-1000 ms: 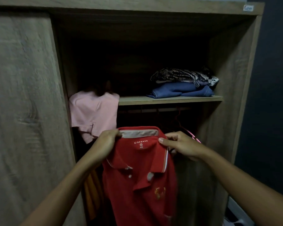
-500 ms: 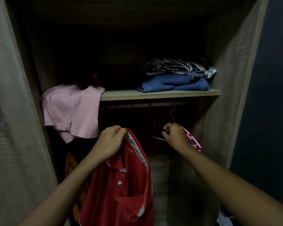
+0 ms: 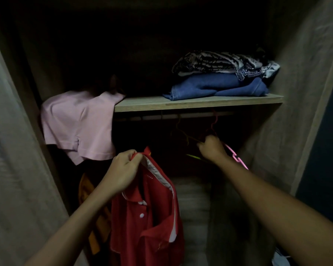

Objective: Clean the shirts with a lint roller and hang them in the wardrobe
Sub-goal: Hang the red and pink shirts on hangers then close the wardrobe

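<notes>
Left hand (image 3: 123, 169) grips red shirt (image 3: 152, 217) collar, near left. Right hand (image 3: 211, 146) curls round pink hanger (image 3: 236, 157), farther right, below rod (image 3: 161, 117).

Pretty dim in here. It's a light wood-grain wardrobe (image 3: 306, 73) with a pale wooden shelf (image 3: 142, 105), dark blue wall (image 3: 331, 160) off right.

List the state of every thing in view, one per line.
red polo shirt, off any hanger, dangling from its collar.
left hand, grips the shirt's collar.
right hand, curled round the pink hanger.
pink hanger, bare, hook up at the rail.
pink shirt, draped over the shelf edge.
blue jeans, folded on the shelf, under patterned cloth.
</notes>
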